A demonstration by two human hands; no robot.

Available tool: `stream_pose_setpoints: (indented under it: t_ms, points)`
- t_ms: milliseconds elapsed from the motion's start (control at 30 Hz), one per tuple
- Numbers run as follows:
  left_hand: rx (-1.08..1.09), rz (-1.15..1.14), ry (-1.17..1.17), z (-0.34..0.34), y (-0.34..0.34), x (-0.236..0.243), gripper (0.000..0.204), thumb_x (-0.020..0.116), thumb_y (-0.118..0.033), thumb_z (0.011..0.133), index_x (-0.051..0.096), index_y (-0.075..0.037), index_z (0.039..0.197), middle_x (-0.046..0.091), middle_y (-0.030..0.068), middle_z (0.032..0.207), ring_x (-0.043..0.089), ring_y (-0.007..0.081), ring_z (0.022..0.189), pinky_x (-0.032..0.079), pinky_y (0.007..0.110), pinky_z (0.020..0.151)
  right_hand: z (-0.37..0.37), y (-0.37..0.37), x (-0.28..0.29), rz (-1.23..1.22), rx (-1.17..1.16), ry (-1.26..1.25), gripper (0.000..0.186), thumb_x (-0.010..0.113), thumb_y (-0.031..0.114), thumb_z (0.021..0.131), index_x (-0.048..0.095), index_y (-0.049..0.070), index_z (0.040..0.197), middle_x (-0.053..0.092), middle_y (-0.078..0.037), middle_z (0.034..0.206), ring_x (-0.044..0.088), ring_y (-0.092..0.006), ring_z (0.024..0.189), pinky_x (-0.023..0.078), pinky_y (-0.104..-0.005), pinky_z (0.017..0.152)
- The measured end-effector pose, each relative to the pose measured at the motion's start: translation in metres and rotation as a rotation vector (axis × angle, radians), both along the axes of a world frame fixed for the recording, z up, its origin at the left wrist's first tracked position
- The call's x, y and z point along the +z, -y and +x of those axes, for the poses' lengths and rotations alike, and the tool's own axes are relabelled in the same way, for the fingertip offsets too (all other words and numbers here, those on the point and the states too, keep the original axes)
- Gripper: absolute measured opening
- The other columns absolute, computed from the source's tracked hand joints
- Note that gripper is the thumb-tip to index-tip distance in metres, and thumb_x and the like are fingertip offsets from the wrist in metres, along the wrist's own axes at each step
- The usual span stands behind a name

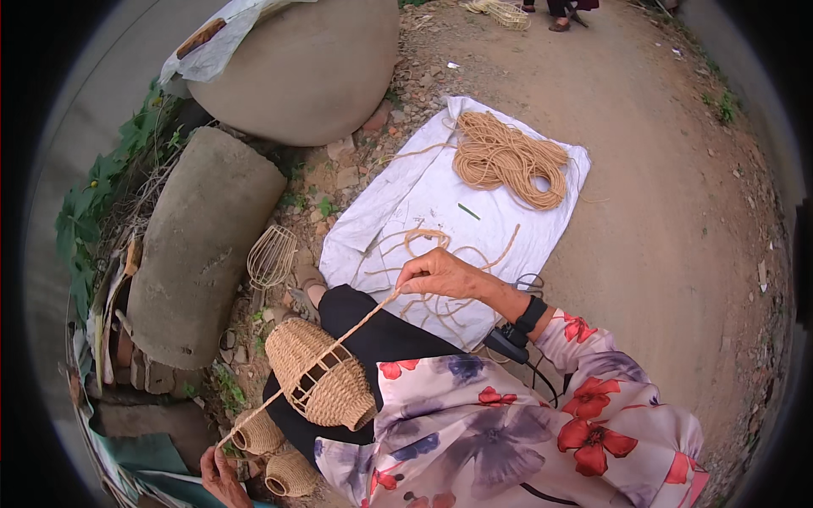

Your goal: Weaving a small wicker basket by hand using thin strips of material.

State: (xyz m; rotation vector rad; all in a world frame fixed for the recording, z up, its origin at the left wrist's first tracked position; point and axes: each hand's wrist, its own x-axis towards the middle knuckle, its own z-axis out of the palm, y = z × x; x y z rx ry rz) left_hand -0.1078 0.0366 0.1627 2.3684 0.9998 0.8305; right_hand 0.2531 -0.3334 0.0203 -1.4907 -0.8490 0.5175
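Note:
A length of tan straw rope (366, 317) runs slantwise across the picture, stretched between my two hands. My right hand (436, 275) pinches its upper end above my knee. At the lower left, my left hand (222, 478) closes on the other end. Beneath the rope, a woven, vase-shaped basket (340, 398) lies on its side in my lap. Rope covers both its ends, while a band of bare ribs shows in the middle. Two smaller woven baskets, one (258, 433) above the other (290, 474), lie on the ground beside my left hand.
A white sheet (406, 190) on the ground bears a big coil of rope (508, 157) and loose rope pieces. An unwoven basket frame (272, 256) stands near a broken concrete pipe (207, 245). A large grey vat (301, 68) stands behind. Another person's feet (559, 24) show far off.

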Motion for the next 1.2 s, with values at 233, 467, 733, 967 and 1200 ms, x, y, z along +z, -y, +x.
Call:
stream_pose_setpoints:
  t_ms: [233, 467, 733, 967, 1200]
  points:
    - [0.210, 0.054, -0.013, -0.065, -0.035, -0.012, 0.036, 0.060, -0.034, 0.091, 0.062, 0.002, 0.093, 0.053, 0.0030, 0.072, 0.041, 0.0112, 0.060, 0.034, 0.029, 0.053, 0.012, -0.024, 0.016, -0.160, 0.002, 0.016, 0.016, 0.066, 0.017, 0.085, 0.067, 0.002, 0.091, 0.060, 0.003, 0.076, 0.050, -0.0048, 0.072, 0.042, -0.0215, 0.064]
    - [0.377, 0.106, -0.057, -0.148, -0.065, -0.058, 0.029, 0.059, -0.027, 0.090, 0.063, 0.001, 0.093, 0.057, 0.0093, 0.070, 0.049, 0.0163, 0.061, 0.039, 0.031, 0.054, 0.004, -0.042, 0.010, -0.191, 0.022, 0.048, 0.013, 0.065, 0.014, 0.085, 0.067, 0.002, 0.088, 0.057, 0.002, 0.073, 0.050, -0.0068, 0.069, 0.042, -0.0226, 0.062]
    - [0.445, 0.222, -0.283, -0.179, -0.041, -0.065, 0.038, 0.062, -0.017, 0.085, 0.055, -0.004, 0.120, 0.062, 0.0154, 0.106, 0.060, 0.0226, 0.095, 0.049, 0.037, 0.075, -0.013, -0.066, 0.024, -0.184, 0.043, 0.076, 0.011, 0.066, 0.013, 0.085, 0.066, 0.002, 0.085, 0.055, 0.005, 0.070, 0.045, -0.0046, 0.065, 0.038, -0.0211, 0.058]
    - [-0.180, -0.418, 0.176, -0.005, 0.063, -0.041, 0.029, 0.065, -0.011, 0.082, 0.063, -0.003, 0.111, 0.064, 0.0094, 0.106, 0.053, 0.0091, 0.059, 0.044, 0.023, 0.055, -0.121, -0.131, 0.078, -0.137, 0.472, 0.409, 0.014, 0.065, 0.015, 0.084, 0.062, 0.001, 0.084, 0.059, -0.009, 0.065, 0.057, -0.0172, 0.057, 0.044, -0.0301, 0.055]
    - [-0.471, -0.599, 0.093, 0.031, 0.117, -0.081, 0.018, 0.059, -0.013, 0.089, 0.064, 0.003, 0.096, 0.063, 0.0113, 0.074, 0.060, 0.0162, 0.057, 0.047, 0.029, 0.054, -0.127, -0.145, 0.075, -0.141, 0.407, 0.360, 0.015, 0.065, 0.014, 0.085, 0.061, 0.000, 0.088, 0.060, -0.010, 0.066, 0.057, -0.0156, 0.058, 0.045, -0.0275, 0.055]
